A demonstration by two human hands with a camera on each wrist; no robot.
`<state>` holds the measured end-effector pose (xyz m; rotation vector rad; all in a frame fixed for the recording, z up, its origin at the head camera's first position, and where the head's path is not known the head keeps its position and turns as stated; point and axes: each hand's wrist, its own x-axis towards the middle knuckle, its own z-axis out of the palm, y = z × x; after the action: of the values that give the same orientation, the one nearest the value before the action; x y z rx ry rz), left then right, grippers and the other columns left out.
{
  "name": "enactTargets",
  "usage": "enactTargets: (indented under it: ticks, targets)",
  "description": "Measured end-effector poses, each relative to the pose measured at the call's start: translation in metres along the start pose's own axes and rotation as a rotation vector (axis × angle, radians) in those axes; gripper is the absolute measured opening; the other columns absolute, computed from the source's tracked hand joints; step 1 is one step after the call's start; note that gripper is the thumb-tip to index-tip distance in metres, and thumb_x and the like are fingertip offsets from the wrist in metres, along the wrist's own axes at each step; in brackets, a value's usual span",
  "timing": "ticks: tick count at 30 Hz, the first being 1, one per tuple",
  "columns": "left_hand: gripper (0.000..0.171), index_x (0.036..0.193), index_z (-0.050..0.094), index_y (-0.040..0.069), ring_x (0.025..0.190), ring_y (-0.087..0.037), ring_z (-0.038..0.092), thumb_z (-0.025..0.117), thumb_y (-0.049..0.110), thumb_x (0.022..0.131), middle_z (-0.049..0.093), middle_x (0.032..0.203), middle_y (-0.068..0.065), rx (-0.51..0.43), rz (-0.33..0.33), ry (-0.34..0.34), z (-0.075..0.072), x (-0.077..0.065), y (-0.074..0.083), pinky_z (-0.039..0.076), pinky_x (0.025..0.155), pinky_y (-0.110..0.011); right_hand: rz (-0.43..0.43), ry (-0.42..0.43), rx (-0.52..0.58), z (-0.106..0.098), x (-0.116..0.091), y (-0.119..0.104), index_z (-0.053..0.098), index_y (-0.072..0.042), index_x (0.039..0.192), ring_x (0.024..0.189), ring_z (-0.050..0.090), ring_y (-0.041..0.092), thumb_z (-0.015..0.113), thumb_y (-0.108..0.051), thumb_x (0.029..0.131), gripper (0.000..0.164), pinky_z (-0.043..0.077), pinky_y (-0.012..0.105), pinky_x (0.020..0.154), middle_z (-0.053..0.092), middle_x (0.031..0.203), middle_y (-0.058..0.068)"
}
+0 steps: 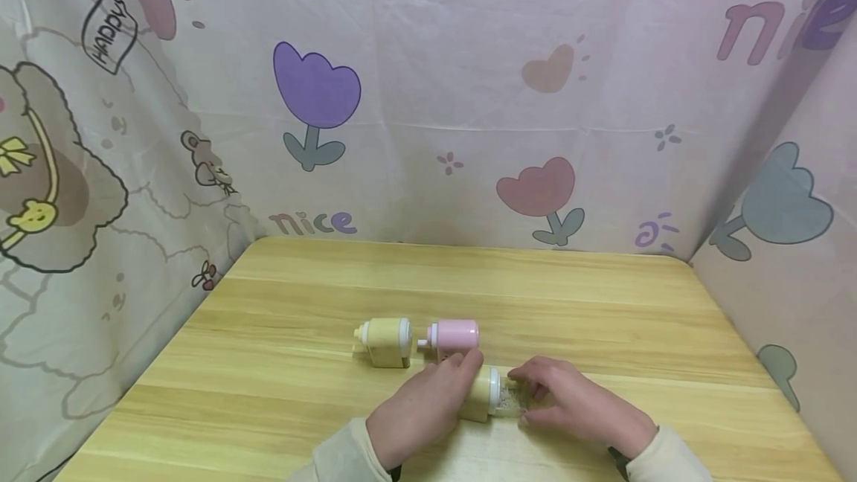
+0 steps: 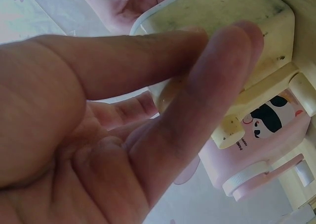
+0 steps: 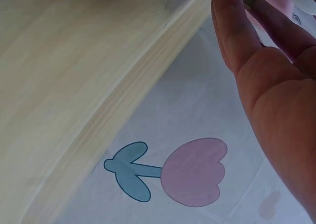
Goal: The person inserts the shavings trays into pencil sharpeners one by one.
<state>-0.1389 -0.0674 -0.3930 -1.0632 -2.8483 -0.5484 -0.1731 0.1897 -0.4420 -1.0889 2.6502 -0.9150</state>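
Observation:
My left hand point(image 1: 425, 404) grips the body of a yellow hand-crank pencil sharpener point(image 1: 477, 396) lying low on the table. A white ring borders its right end. Beyond the ring, a clear shavings box point(image 1: 511, 400) with dark specks sticks out, and the fingers and thumb of my right hand point(image 1: 576, 402) pinch it from both sides. In the left wrist view the sharpener's yellow crank point(image 2: 261, 95) shows beside the thumb and fingers, with dark smudges on the body. The right wrist view catches mainly the palm and fingers; the box is mostly hidden there.
Just behind the left hand stands a pink sharpener point(image 1: 458, 335) with a panda print. Left of it is another yellow sharpener point(image 1: 388, 341), its crank pointing left. The wooden table point(image 1: 281, 281) meets printed cloth curtains point(image 1: 415, 80) at the back and sides.

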Motion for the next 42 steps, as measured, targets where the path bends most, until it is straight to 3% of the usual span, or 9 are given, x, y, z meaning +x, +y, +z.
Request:
enactTargets:
  ticks: [9, 23, 42]
  targets:
    - [0.041, 0.107, 0.041, 0.014, 0.062, -0.005, 0.042, 0.053, -0.012, 0.077, 0.047, 0.083, 0.003, 0.000, 0.004, 0.008, 0.000, 0.000, 0.000, 0.037, 0.049, -0.017, -0.021, 0.027, -0.010, 0.002, 0.003, 0.001, 0.058, -0.003, 0.122, 0.086, 0.053, 0.006, 0.075, -0.029, 0.079, 0.053, 0.050, 0.027, 0.075, 0.060, 0.103, -0.003]
    - [0.038, 0.105, 0.041, 0.014, 0.060, -0.005, 0.042, 0.052, -0.012, 0.079, 0.046, 0.083, 0.003, -0.019, 0.003, 0.015, 0.001, -0.001, -0.001, 0.037, 0.049, -0.018, -0.021, 0.000, 0.019, 0.001, 0.004, -0.001, 0.060, -0.003, 0.118, 0.085, 0.054, 0.006, 0.079, -0.031, 0.074, 0.056, 0.050, 0.026, 0.074, 0.059, 0.100, -0.006]
    - [0.036, 0.106, 0.042, 0.014, 0.063, -0.004, 0.043, 0.054, -0.010, 0.081, 0.049, 0.084, 0.002, -0.006, -0.017, -0.009, 0.001, 0.001, 0.000, 0.038, 0.051, -0.017, -0.010, 0.005, 0.068, 0.010, 0.007, -0.005, 0.058, -0.007, 0.120, 0.089, 0.056, 0.006, 0.074, -0.039, 0.080, 0.054, 0.050, 0.027, 0.077, 0.061, 0.112, 0.003]
